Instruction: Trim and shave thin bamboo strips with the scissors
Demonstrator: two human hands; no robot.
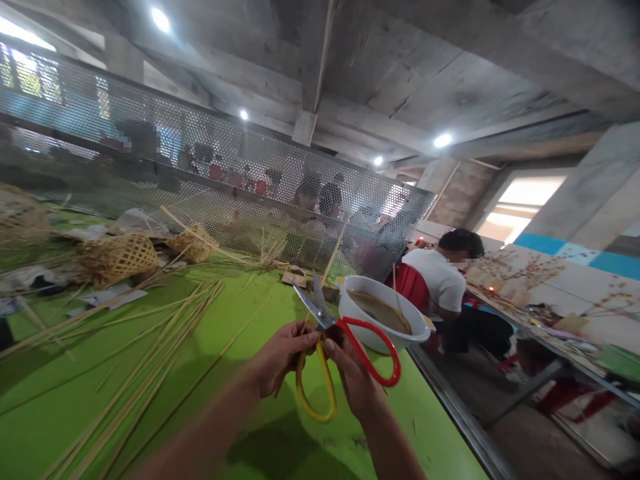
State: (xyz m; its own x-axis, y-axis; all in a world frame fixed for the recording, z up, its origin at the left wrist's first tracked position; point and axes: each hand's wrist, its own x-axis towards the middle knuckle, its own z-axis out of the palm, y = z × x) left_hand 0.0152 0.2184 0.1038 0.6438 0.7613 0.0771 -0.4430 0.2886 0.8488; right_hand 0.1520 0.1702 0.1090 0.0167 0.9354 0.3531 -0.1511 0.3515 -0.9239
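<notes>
Scissors with one yellow and one red handle stand before me, their blades spread and pointing up and away. My right hand is closed around them near the top of the yellow handle. Close beside it, my left hand pinches a thin bamboo strip, whose ends show just above and below the fingers. Its thumb lies against the yellow handle. The fingers behind the scissors are partly hidden. Just beyond my right hand, a white bowl holds brownish liquid and a thin stick.
Long bamboo strips lie across the left of the green table. Woven baskets and scraps sit at the back left. A perforated metal screen borders the far side. A person in white sits to the right.
</notes>
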